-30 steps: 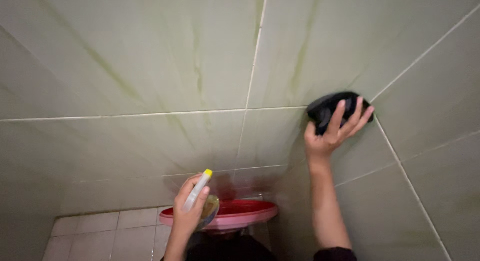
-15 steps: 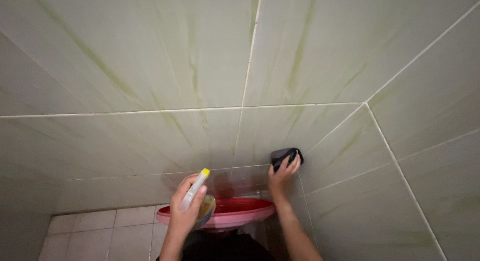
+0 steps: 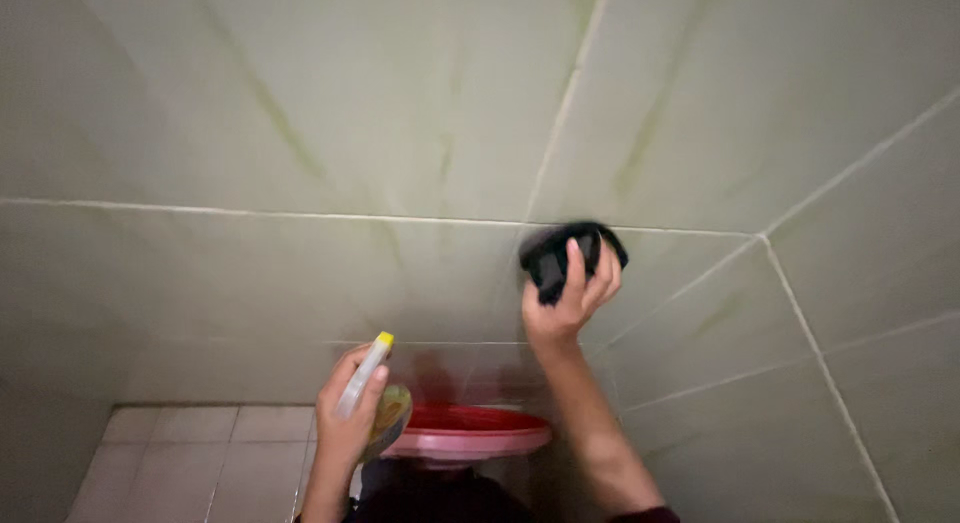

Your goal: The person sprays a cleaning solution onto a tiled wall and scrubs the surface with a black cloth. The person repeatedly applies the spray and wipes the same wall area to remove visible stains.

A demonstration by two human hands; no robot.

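My right hand [image 3: 572, 301] presses a dark cloth [image 3: 560, 253] flat to the streaked tile wall [image 3: 300, 103], left hand [image 3: 350, 423] gripping a spray bottle [image 3: 362, 381] (above a red basin [image 3: 470, 433]); wet tile risks cloth slipping.

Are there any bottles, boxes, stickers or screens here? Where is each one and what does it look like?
Spray bottle: held in the left hand, low in the picture in front of the red basin; slim, pale, with a yellow tip and a yellowish label on its body.
No boxes, signs or screens show; the right hand presses a black cloth on the tiled wall.
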